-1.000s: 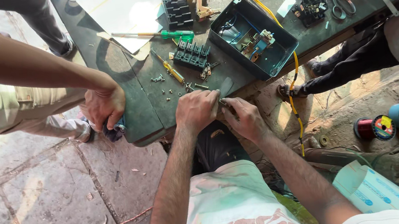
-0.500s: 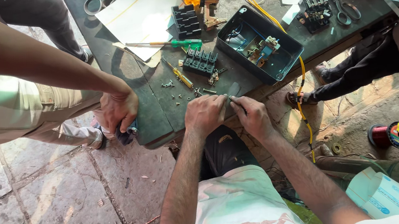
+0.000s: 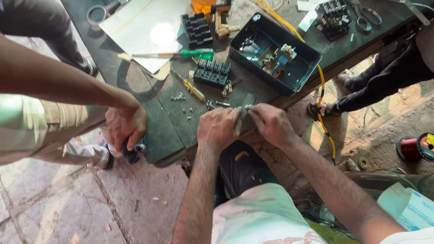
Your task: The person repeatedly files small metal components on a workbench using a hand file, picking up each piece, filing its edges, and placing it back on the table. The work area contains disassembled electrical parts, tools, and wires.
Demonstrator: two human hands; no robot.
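Both hands pinch a small flat metal strip at tabletop edge.
Left hand (image 3: 219, 129) and right hand (image 3: 271, 125), fingers closed on metal strip (image 3: 247, 102); black box (image 3: 274, 55) at 1 o'clock, co-worker's hand (image 3: 124, 127) at 9 o'clock on the tabletop (image 3: 166, 133).

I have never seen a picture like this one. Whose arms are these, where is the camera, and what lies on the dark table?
The camera sits on a person's head and looks down, so the two bare arms rising from the bottom are that person's own. The left hand and right hand meet at the table's near edge, pinching a small grey metal strip between them. On the dark green table lie an open blue plastic box with wiring inside, a black ribbed terminal block, a green-handled screwdriver, loose small screws and a white paper sheet. The arm from the left belongs to another person, whose hand grips the table corner.
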